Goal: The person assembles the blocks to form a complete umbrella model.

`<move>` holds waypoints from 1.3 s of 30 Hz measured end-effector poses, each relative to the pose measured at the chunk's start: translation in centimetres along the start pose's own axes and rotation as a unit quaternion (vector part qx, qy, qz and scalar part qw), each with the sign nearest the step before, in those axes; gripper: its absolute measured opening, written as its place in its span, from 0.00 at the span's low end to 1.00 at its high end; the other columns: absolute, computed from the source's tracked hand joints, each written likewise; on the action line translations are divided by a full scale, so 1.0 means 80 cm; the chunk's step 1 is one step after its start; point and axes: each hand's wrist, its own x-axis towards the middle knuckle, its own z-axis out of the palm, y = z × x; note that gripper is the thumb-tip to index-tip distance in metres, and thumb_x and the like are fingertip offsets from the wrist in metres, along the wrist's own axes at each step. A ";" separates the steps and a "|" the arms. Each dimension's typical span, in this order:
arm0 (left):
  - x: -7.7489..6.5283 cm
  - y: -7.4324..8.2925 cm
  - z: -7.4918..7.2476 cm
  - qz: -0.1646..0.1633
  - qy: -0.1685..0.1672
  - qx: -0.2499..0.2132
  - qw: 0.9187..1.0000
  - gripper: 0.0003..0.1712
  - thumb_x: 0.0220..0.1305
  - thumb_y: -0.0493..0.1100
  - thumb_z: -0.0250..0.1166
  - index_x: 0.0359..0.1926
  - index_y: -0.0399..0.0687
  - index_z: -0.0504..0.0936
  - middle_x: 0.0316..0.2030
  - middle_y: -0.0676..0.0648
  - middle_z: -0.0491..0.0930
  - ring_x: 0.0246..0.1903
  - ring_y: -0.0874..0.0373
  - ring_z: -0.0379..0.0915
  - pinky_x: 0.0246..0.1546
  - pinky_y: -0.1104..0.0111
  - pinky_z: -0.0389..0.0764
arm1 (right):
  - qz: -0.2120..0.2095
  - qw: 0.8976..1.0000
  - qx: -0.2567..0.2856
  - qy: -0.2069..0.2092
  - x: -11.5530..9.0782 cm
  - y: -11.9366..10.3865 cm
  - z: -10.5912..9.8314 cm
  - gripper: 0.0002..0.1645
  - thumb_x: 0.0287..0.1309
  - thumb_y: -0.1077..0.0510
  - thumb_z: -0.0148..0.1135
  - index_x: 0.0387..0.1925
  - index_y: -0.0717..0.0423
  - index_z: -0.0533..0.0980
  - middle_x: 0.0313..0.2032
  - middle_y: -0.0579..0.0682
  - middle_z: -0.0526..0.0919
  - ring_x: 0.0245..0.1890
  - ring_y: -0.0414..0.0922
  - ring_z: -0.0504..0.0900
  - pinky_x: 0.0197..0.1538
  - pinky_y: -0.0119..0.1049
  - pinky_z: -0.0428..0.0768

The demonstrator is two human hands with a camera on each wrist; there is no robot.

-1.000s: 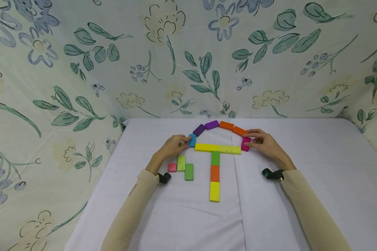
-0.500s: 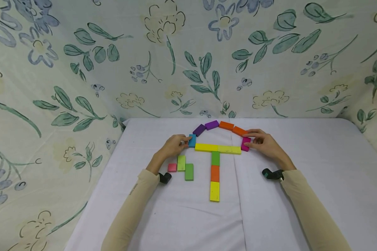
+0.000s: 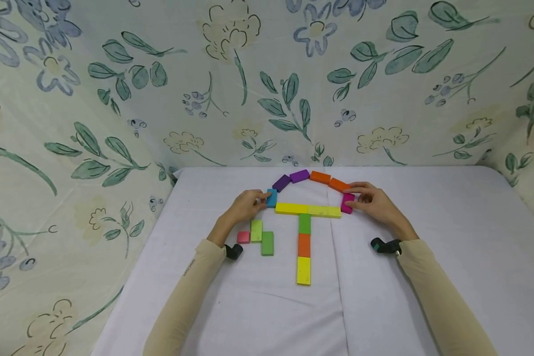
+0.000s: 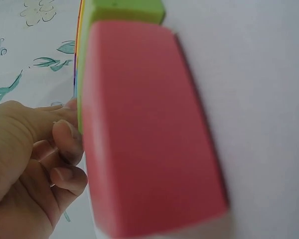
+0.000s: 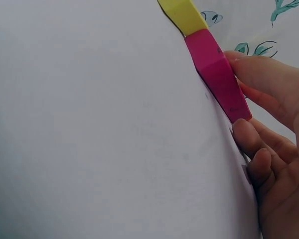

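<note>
My left hand (image 3: pixel 245 205) holds the blue block (image 3: pixel 271 198) by its left side, at the left end of an arc of blocks. At the arc's other end, my right hand (image 3: pixel 376 203) pinches the magenta block (image 3: pixel 347 203); a fingertip reaches the orange block (image 3: pixel 339 185) above it. Between them run two dark and bright purple blocks (image 3: pixel 299 176) and another orange block (image 3: pixel 320 177). Yellow blocks (image 3: pixel 291 208) form a bar under the arc. The right wrist view shows the thumb against one side of the magenta block (image 5: pixel 217 72), fingers (image 5: pixel 246 137) curled at its far end.
Below the bar stands a column of a green block (image 3: pixel 304 224), an orange block (image 3: pixel 304 245) and a yellow block (image 3: pixel 303 271). Near the left wrist lie a pink block (image 3: pixel 243 237), a lime block (image 3: pixel 256 231) and a green block (image 3: pixel 267 243). White cloth (image 3: pixel 267 306) covers the table.
</note>
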 end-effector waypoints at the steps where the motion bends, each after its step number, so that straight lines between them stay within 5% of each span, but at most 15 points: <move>1: 0.000 0.000 0.000 -0.001 0.000 0.000 1.000 0.26 0.74 0.37 0.63 0.71 0.45 0.74 0.43 0.46 0.83 0.39 0.54 0.72 0.45 0.66 0.76 | 0.001 1.000 0.001 -0.001 0.000 -0.001 0.000 0.26 0.66 0.49 0.71 0.62 0.52 0.81 0.70 0.57 0.69 0.43 0.48 0.69 0.42 0.28 0.68; 15: -0.004 -0.003 0.004 0.009 0.011 -0.023 1.000 0.26 0.74 0.38 0.64 0.70 0.45 0.75 0.43 0.47 0.82 0.27 0.59 0.69 0.32 0.73 0.71 | 0.011 1.000 0.002 0.002 -0.004 -0.004 -0.001 0.26 0.66 0.47 0.71 0.62 0.50 0.81 0.71 0.57 0.69 0.42 0.47 0.70 0.43 0.30 0.68; 39: -0.007 -0.003 0.004 -0.002 0.016 -0.038 0.999 0.25 0.74 0.39 0.64 0.70 0.46 0.76 0.43 0.46 0.83 0.29 0.58 0.68 0.32 0.72 0.69 | 0.010 1.000 -0.007 0.009 -0.008 -0.009 -0.003 0.24 0.70 0.51 0.66 0.64 0.52 0.80 0.69 0.57 0.71 0.45 0.49 0.70 0.43 0.26 0.70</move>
